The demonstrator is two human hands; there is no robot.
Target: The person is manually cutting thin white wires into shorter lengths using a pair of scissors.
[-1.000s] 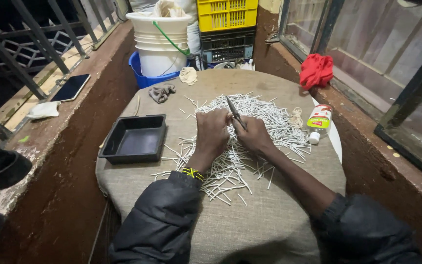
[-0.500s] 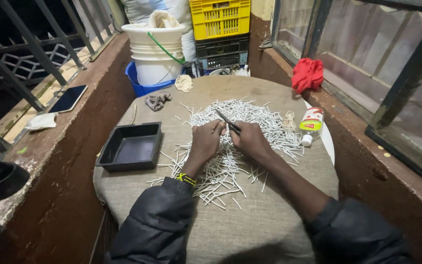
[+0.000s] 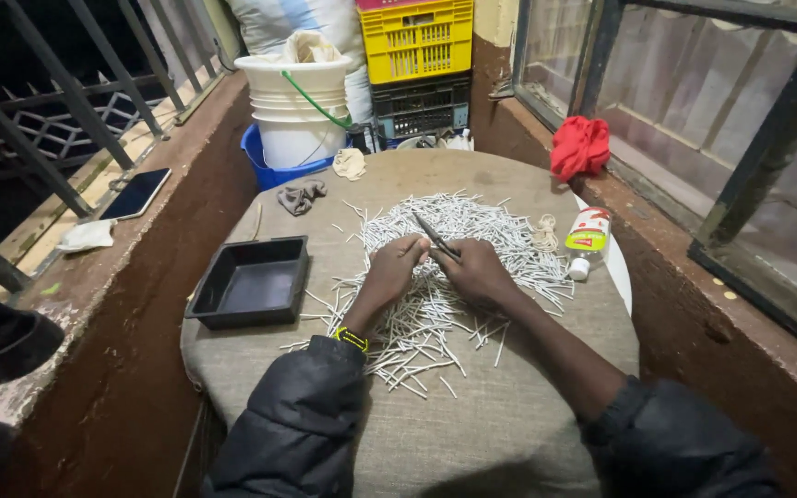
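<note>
Mid-frame, both hands, left hand (image 3: 397, 269) and right hand (image 3: 474, 271), pinch a dark stick (image 3: 435, 236) over heaped white sticks (image 3: 445, 277); the black tray (image 3: 249, 284) holds nothing.

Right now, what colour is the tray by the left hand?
Black. The tray lies beside the left hand on the tan cloth; head view.

Sticks (image 3: 472, 231) are all white on a tan burlap cloth (image 3: 472, 424). Tray (image 3: 251, 284) is plain black, rag (image 3: 580, 146) bright red, crate (image 3: 415, 39) yellow over a black one (image 3: 420, 109), bucket (image 3: 295, 111) white, wristband (image 3: 351, 338) yellow and black.
</note>
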